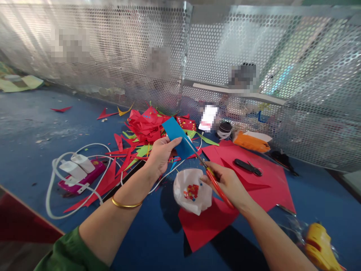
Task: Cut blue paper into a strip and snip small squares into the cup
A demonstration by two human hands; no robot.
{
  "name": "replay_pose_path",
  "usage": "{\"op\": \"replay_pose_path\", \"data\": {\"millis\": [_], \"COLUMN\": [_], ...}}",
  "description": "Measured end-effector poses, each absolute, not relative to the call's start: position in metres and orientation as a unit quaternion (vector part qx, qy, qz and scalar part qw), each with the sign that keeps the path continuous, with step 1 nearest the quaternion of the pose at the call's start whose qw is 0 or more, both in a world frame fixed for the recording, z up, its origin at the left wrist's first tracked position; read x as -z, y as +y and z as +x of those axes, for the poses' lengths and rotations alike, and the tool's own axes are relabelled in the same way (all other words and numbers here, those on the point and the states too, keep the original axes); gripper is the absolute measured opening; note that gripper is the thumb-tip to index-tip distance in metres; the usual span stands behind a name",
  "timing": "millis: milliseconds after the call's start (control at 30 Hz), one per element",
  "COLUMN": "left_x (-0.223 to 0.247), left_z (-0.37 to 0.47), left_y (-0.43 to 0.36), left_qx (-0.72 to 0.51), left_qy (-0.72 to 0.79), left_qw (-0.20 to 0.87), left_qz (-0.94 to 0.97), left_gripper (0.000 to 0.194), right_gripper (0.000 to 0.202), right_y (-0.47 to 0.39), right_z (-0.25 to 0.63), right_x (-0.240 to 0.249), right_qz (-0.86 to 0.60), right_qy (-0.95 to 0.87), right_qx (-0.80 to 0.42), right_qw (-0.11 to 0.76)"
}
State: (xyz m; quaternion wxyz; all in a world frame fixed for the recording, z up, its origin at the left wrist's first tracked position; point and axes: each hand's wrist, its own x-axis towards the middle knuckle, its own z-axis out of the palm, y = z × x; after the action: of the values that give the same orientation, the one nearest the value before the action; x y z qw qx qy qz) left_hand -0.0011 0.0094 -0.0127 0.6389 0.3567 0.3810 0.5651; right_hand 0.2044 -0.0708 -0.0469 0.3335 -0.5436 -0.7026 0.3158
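Blue paper strip [178, 131] is being held near a white bowl [201, 205], left hand [162, 156] pinching it, right hand [227, 182] gripping red-handled scissors [218, 189] at its edge, snipping seemingly proceeding, next calling for steady closing.

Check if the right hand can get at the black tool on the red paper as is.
Probably not: the right hand holds the scissors. The way itself looks free; the black tool lies uncovered on the red paper.

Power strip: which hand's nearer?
Left. The left hand is right of the power strip, holding blue paper; the right hand is farther right, holding scissors.
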Motion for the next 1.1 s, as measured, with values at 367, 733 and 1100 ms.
{"op": "replay_pose_path", "data": {"millis": [367,733,1100], "left_x": [0.0144,0.0154,0.0117], "left_z": [0.0035,0.0027,-0.005], "left_y": [0.0038,0.0051,0.0106], "left_qx": [-0.534,-0.53,-0.566], "left_qy": [0.385,0.388,0.383], "left_qw": [0.658,0.66,0.633], "left_qz": [0.366,0.365,0.363], "left_gripper": [0.02,0.015,0.02], "right_gripper": [0.039,0.037,0.04], "right_y": [-0.0709,-0.0706,-0.0707], "right_z": [0.1992,0.1989,0.2012], "right_x": [0.0439,0.0454,0.0387], "right_qz": [-0.558,-0.558,-0.558], "right_qy": [-0.706,-0.701,-0.706], "right_qx": [-0.296,-0.304,-0.306], "right_qw": [0.321,0.323,0.312]}}
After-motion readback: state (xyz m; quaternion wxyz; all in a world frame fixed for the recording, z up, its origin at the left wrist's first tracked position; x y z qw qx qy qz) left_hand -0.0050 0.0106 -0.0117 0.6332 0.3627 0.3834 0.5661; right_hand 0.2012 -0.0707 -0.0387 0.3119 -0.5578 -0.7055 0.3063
